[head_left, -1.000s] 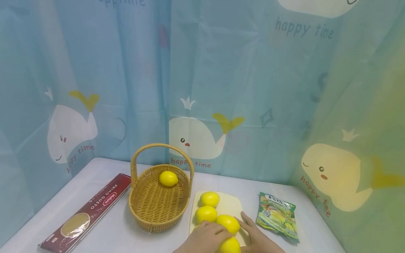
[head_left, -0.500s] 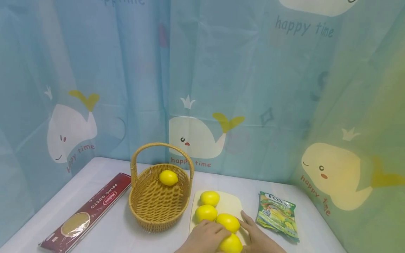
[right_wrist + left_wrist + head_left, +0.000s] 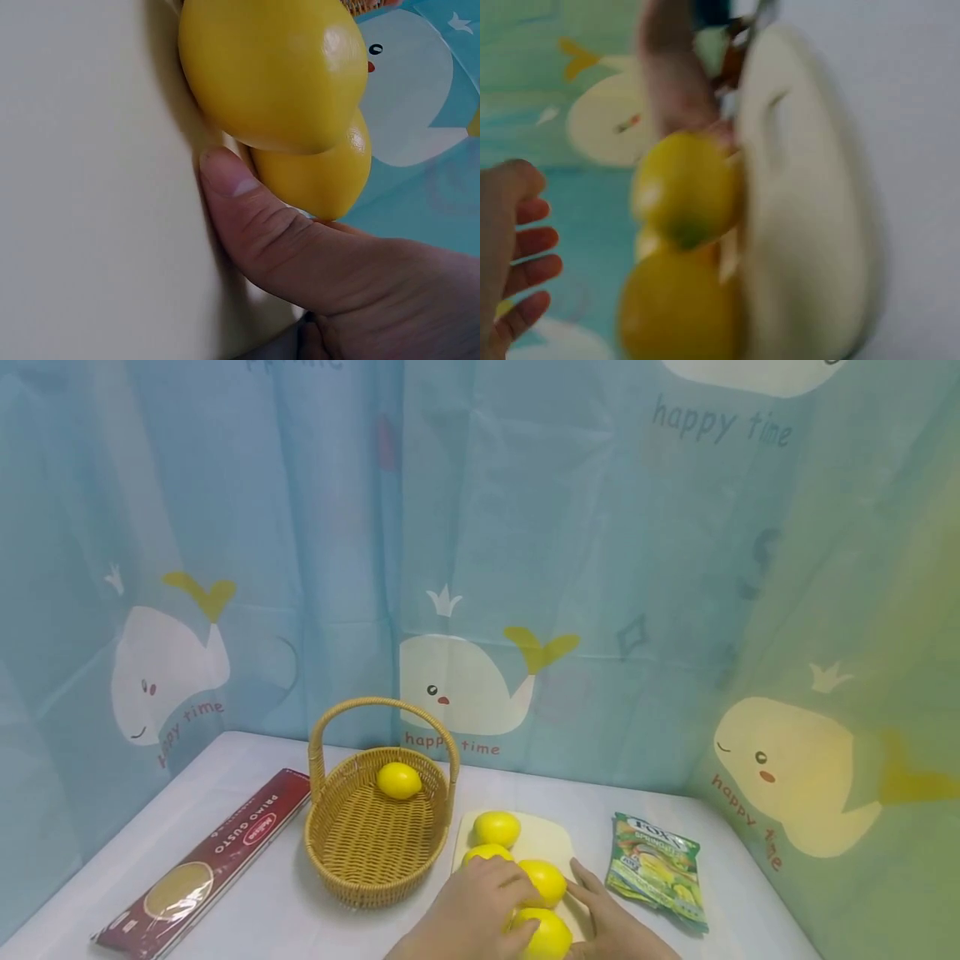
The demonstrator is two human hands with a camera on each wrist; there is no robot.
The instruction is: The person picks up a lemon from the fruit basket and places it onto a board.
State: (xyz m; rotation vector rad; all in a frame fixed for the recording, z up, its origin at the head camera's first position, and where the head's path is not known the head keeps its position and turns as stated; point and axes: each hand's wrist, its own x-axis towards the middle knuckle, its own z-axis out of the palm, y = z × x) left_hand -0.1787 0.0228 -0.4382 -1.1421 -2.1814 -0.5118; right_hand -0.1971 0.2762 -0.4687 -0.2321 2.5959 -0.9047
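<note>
Several yellow lemons lie on a cream cutting board [image 3: 536,835]: a far lemon [image 3: 497,829], a partly covered lemon [image 3: 486,852], a middle lemon [image 3: 544,882] and a near lemon [image 3: 547,935]. My left hand [image 3: 480,902] is raised over the left side of this group. In the left wrist view that hand [image 3: 514,255] has loosely bent fingers with nothing in them, apart from the lemons. At the board's right edge is my right hand [image 3: 611,920], fingers extended beside the middle lemon. Its thumb [image 3: 255,214] lies along the board by a lemon [image 3: 274,71], seemingly not curled round it.
A wicker basket [image 3: 318,852] with a tall handle stands left of the board, with one lemon [image 3: 399,781] inside. Further left lies a long red spaghetti packet [image 3: 213,868]. A green packet [image 3: 657,870] sits to the right. A whale-print curtain [image 3: 480,568] surrounds the white table.
My left hand has lifted off the lemons and opened, now covering more of the second lemon. The near lemon has shifted slightly right and up. My right hand stays almost in place.
</note>
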